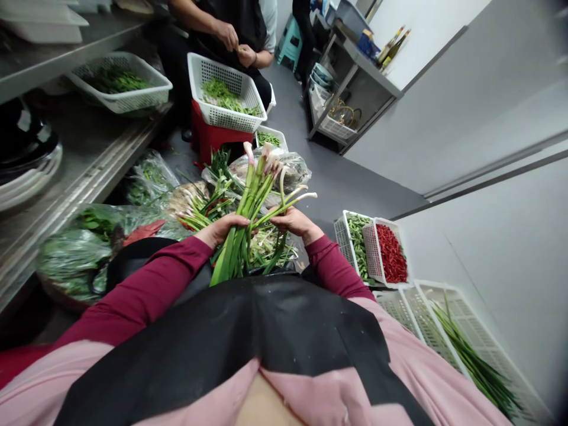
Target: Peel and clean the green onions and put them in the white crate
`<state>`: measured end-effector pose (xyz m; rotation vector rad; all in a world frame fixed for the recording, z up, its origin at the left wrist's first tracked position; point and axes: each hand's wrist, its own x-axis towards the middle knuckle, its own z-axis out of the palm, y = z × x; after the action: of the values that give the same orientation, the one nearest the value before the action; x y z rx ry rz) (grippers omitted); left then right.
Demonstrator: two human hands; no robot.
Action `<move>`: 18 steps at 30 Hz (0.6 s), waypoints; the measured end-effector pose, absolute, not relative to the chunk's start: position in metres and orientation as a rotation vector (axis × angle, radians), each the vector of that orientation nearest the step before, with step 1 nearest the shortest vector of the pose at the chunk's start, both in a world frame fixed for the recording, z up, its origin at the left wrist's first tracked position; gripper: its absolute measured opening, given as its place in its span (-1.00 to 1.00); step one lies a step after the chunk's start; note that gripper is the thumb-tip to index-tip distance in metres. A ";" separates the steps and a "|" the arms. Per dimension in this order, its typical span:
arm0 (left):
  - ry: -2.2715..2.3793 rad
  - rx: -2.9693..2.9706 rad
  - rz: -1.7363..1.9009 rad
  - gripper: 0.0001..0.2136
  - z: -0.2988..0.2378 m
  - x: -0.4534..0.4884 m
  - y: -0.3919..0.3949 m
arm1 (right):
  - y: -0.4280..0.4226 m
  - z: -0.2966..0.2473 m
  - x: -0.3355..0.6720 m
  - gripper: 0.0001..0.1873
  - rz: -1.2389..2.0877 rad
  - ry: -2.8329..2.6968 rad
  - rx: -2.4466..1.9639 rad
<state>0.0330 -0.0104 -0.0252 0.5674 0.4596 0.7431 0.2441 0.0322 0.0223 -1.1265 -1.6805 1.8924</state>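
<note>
My left hand point(225, 229) is closed around a bunch of green garlic point(252, 198), its pale purplish bulb ends pointing up and away and its leaves hanging toward my black apron. Beside it on the right, my right hand point(293, 222) grips a few green garlic stalks point(284, 204) that lean to the right, their leaves hanging below. Some of my fingers are hidden behind the stalks. Under my hands lies a heap of trimmings point(266, 248). More green garlic with rooty ends point(190, 204) lies to the left of the bunch.
A co-worker's hands point(235, 44) are above a white basket point(228, 121) on a red stool point(208, 136). Bagged greens point(75, 254) lie at left by a metal shelf point(119, 157). Baskets of green pods point(357, 228) and red chillies point(390, 251) stand right, near long green stalks point(474, 355).
</note>
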 end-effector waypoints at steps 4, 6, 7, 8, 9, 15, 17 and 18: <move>0.424 0.582 0.758 -0.82 -0.020 0.037 -0.013 | 0.038 0.038 0.253 -0.69 1.776 -1.958 -1.139; 0.417 0.580 0.740 -0.82 -0.020 0.037 -0.014 | 0.043 0.046 0.259 -0.72 1.692 -2.061 -1.165; 0.408 0.577 0.727 -0.83 -0.021 0.036 -0.014 | 0.047 0.049 0.266 -0.73 1.635 -2.036 -1.193; 0.397 0.572 0.714 -0.83 -0.022 0.034 -0.014 | 0.052 0.053 0.274 -0.75 1.560 -1.950 -1.221; 0.392 0.567 0.704 -0.82 -0.023 0.032 -0.014 | 0.058 0.058 0.286 -0.76 1.462 -1.816 -1.239; 0.505 0.603 0.715 -0.78 -0.027 0.021 -0.012 | 0.097 0.084 0.363 -0.88 0.790 -1.261 -1.411; 0.519 0.636 0.747 -0.78 -0.027 0.021 -0.012 | 0.099 0.083 0.371 -0.81 0.677 -1.230 -1.499; 0.541 0.647 0.781 -0.78 -0.026 0.021 -0.011 | 0.096 0.079 0.370 -0.81 0.672 -1.235 -1.518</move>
<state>0.0212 -0.0113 -0.0263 0.6469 0.5413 0.7814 0.3705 0.0961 0.0789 -1.5181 -1.2351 0.6724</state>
